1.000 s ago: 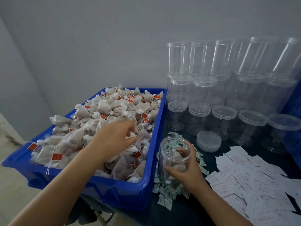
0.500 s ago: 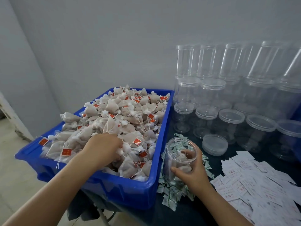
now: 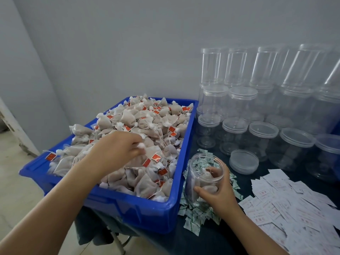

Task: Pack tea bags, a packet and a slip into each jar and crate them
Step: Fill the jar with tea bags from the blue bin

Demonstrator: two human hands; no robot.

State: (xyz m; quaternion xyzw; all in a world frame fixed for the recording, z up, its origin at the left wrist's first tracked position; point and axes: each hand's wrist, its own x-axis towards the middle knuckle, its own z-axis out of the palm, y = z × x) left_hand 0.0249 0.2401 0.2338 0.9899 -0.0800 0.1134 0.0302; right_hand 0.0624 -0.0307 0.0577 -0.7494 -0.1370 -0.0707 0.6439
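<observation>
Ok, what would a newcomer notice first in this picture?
The blue crate heaped with tea bags on the left, where the left hand pinches one. Beside it, the right hand holds an open jar, with stacked empty jars along the wall behind.

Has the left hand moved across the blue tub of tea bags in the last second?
Yes. The left hand dipped toward the blue tub's near side, then came back up toward the middle, where its fingers now pinch a tea bag.
</observation>
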